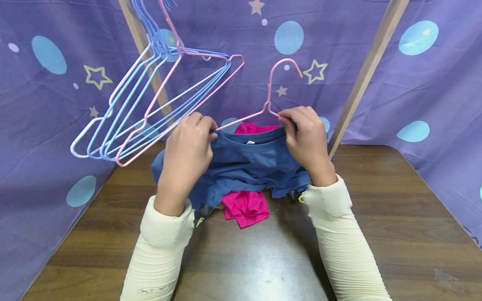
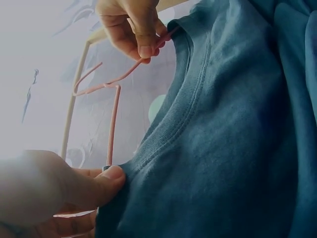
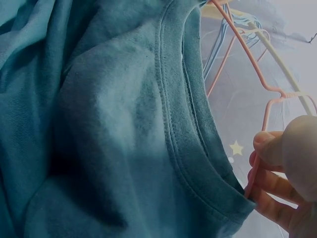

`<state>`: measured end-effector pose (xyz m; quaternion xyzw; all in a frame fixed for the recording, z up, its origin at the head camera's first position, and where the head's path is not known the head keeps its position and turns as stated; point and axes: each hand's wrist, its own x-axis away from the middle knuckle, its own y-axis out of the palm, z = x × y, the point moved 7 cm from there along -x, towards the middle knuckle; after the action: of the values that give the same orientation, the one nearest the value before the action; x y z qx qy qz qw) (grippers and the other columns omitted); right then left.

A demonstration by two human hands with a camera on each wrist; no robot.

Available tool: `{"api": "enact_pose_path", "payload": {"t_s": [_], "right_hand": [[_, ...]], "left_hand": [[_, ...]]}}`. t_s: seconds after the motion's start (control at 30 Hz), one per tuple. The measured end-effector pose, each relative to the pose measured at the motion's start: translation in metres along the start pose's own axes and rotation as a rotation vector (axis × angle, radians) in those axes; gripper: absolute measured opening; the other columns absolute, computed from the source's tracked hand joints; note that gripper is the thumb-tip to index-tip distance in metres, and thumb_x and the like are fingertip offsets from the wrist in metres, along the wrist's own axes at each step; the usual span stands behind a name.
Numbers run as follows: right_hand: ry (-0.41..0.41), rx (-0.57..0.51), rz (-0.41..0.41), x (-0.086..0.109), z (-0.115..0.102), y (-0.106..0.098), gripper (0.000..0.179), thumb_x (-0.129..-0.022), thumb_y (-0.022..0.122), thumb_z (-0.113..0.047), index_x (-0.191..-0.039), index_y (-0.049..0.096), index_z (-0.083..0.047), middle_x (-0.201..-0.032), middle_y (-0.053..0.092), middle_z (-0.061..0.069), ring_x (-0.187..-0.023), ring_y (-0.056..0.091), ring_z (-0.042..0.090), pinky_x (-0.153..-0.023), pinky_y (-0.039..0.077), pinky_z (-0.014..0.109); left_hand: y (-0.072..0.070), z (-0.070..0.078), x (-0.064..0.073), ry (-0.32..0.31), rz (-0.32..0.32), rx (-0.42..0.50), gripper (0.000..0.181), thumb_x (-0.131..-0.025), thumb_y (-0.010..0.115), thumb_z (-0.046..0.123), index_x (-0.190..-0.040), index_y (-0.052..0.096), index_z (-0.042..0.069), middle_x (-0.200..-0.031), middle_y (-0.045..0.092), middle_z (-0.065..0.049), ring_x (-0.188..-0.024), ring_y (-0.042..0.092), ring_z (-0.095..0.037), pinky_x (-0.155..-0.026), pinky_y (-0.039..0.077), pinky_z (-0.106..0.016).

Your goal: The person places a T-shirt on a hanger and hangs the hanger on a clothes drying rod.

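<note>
**Pink hanger [image 1: 244, 118] lies crosswise at the shirt [image 1: 241, 165] collar, neck nearer the right hand [image 1: 309, 140]**

We see the hanger's long axis run left to right, along the neckline, with its hook standing up above the cloth and its tip turned to the right. Its neck sits between the two hands but closer to the right one, whose thumb and fingers pinch the wire just beside the collar's edge. The left hand [image 1: 190, 156] pinches the collar itself, thumb on the cloth, where the other arm of the hanger meets it. The lower part of the hanger is hidden by the shirt, so we cannot tell how its ends lie inside.

The shirt is in front of us, held up by its neckline over the table [image 1: 384, 217], below the hook. It is plain blue, with a stitched round collar and a small white label inside. We find the body loosely folded and bunched, sagging between and beyond the hands. Bright pink cloth [image 1: 246, 207] shows below its hem and behind the collar.
</note>
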<state>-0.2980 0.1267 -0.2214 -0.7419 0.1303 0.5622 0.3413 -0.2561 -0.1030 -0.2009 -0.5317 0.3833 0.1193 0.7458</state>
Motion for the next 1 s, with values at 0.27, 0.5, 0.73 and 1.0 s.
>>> {"api": "enact_pose_path", "payload": {"t_s": [0.27,0.5,0.73,1.0], "right_hand": [[-0.018,-0.002,-0.015,0.0,-0.003,0.002,0.014,-0.099,0.065,-0.008,-0.099,0.074,0.003,-0.09,0.071,0.016,-0.082,0.062,0.035,-0.075,0.05,0.044],[-0.017,-0.018,-0.022,0.0,-0.002,0.002,0.015,-0.1,0.066,-0.009,-0.099,0.074,0.003,-0.091,0.072,0.015,-0.081,0.062,0.034,-0.074,0.05,0.043],[-0.013,-0.012,-0.015,-0.001,-0.004,0.003,0.013,-0.099,0.066,-0.008,-0.1,0.074,0.003,-0.092,0.072,0.016,-0.083,0.062,0.035,-0.076,0.05,0.043],[0.048,-0.059,0.081,-0.004,-0.013,-0.001,0.014,-0.095,0.071,-0.01,-0.093,0.073,0.004,-0.082,0.068,0.015,-0.075,0.061,0.029,-0.071,0.048,0.038]], "left_hand": [[0.0,0.002,-0.001,0.014,0.012,0.008,0.009,-0.092,0.073,0.004,-0.099,0.074,-0.001,-0.092,0.067,-0.015,-0.089,0.061,-0.038,-0.08,0.051,-0.05],[0.0,-0.001,-0.002,-0.025,0.004,0.019,0.006,-0.091,0.072,0.001,-0.097,0.074,0.0,-0.092,0.068,-0.014,-0.09,0.062,-0.036,-0.079,0.052,-0.05],[-0.001,0.001,-0.002,-0.024,0.034,0.011,0.005,-0.09,0.071,0.0,-0.095,0.073,0.001,-0.091,0.068,-0.013,-0.087,0.06,-0.036,-0.076,0.052,-0.05],[0.001,0.001,0.0,-0.051,0.086,-0.001,0.006,-0.087,0.072,-0.002,-0.091,0.073,0.002,-0.087,0.066,-0.012,-0.086,0.061,-0.036,-0.073,0.052,-0.05]]}}
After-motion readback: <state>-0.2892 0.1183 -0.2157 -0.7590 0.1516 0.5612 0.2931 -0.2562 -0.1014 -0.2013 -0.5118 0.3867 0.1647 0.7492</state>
